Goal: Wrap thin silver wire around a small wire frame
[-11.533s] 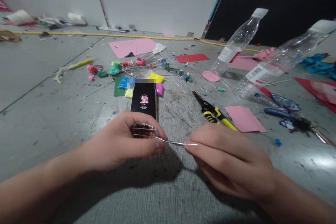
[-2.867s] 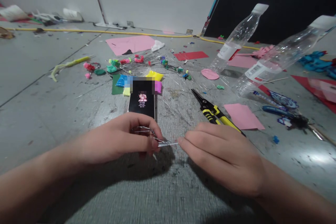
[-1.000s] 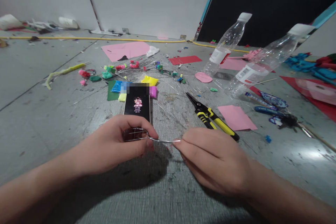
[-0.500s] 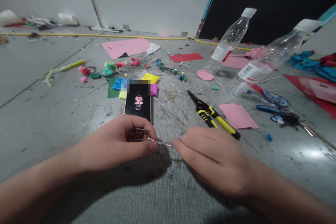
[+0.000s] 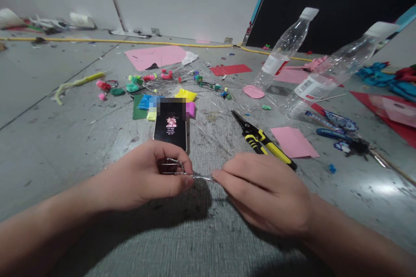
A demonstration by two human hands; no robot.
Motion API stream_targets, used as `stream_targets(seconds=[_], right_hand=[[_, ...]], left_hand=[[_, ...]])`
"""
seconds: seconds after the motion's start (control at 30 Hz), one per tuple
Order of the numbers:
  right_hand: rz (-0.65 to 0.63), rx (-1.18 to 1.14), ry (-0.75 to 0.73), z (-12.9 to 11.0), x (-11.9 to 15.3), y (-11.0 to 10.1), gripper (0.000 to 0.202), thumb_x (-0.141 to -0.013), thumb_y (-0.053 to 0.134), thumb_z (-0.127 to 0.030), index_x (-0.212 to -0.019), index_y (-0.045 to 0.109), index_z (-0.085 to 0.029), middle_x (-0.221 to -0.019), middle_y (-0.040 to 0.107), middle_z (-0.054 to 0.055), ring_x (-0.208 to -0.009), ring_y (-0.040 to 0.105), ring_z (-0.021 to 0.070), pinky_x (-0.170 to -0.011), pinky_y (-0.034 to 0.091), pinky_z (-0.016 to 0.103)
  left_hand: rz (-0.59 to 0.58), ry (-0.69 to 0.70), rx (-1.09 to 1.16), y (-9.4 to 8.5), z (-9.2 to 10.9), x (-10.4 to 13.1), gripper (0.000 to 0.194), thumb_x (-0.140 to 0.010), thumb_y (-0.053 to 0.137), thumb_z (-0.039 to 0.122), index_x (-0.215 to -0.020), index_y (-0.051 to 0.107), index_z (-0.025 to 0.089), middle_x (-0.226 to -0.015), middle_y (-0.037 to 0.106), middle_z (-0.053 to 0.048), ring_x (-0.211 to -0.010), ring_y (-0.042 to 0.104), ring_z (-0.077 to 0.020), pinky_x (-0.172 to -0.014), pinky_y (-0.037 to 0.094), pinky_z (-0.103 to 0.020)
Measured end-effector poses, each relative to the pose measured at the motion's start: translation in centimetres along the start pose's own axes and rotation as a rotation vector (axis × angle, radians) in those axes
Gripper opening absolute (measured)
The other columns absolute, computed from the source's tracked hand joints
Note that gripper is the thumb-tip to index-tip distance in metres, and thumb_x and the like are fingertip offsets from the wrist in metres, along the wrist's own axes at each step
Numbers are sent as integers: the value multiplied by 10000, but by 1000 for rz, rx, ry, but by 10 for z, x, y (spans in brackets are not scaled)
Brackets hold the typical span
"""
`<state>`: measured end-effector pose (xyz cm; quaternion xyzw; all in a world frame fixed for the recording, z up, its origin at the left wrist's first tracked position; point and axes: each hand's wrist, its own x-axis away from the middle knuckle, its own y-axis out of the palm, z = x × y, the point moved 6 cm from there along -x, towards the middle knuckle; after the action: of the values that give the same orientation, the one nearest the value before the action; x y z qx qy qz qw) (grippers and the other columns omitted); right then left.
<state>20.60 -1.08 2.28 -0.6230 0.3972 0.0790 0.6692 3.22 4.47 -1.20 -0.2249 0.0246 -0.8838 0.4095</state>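
On the grey surface's (image 5: 211,251) near side, both hands work just above it, a short gap between their fingertips. The left hand (image 5: 143,179) pinches a silvery wire (image 5: 202,178) between thumb and forefinger, its curled fingers partly around a looped section of thin strands. The right hand (image 5: 266,194) pinches the wire's right end between its fingertips, the other fingers folded in, so the wire spans the gap between the hands.

Just beyond the left hand lies a smartphone (image 5: 170,132), its lit screen reading 17:42. To the right, beyond the right hand, lie black-and-yellow pliers (image 5: 273,149), handles spread, with a square of pink paper (image 5: 294,142) near them. Past the phone sit a yellow packet (image 5: 186,95), a blue packet (image 5: 144,102) and a magenta packet (image 5: 191,110), beside a dark green sheet (image 5: 138,110). Farther right, two clear plastic bottles (image 5: 313,88) stand white-capped. Behind the packets, small coloured clumps (image 5: 134,83) and loose wires are scattered. At the far side, a yellow cable (image 5: 178,45) runs before a white panel (image 5: 195,4).
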Motion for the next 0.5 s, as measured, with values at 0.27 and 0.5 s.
stream_targets(seconds=[0.27, 0.5], right_hand=[[54, -60, 16, 1, 3, -1, 219, -1049, 519, -69, -988, 728, -97, -811, 735, 85, -726, 623, 192, -635, 504, 326], [6, -144, -22, 0, 7, -1, 209, -968, 553, -32, -1114, 678, -115, -934, 750, 96, -780, 630, 205, -664, 529, 347]], left_hand=[[-10, 0, -15, 0, 0, 0, 145, -743, 743, 286, -693, 645, 191, -570, 516, 60, -534, 404, -92, -474, 314, -183], [-31, 18, 11, 1, 0, 1, 93, -728, 720, 211, -697, 631, 206, -541, 461, 84, -506, 357, -83, -440, 266, -179]])
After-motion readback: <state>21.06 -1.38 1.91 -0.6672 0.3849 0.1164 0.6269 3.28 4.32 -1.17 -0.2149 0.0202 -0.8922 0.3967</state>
